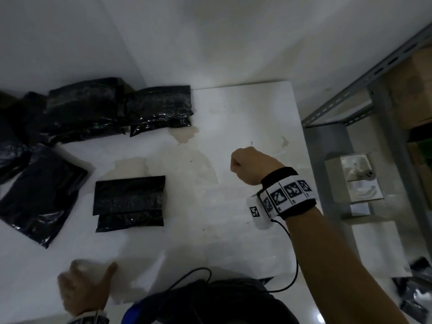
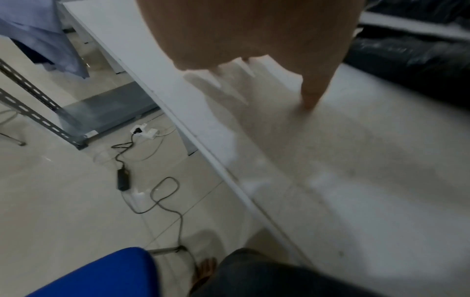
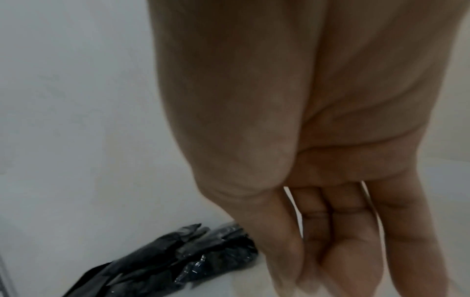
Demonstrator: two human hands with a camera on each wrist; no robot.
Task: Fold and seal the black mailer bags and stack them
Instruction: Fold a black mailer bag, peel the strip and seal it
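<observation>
A folded black mailer bag (image 1: 129, 203) lies flat near the middle of the white table (image 1: 245, 127), its flap turned over the top; neither hand touches it. The right hand (image 1: 251, 165) hangs in the air above the table, well to the right of that bag, its fingers (image 3: 351, 231) curled in toward the palm and holding nothing; a black band with printed square markers (image 1: 288, 194) wraps the wrist, and a thin black cable (image 1: 293, 258) trails from it. The left hand (image 1: 81, 285) sits at the near edge of the table, blurred, thumb (image 2: 316, 88) pointing out; whether its other fingers are spread or curled I cannot tell. A stack of folded bags (image 1: 160, 108) rests at the far side against the wall; more black bags (image 1: 39, 192) lie loose along the left edge; a grey metal shelf (image 1: 364, 94) stands to the right.
</observation>
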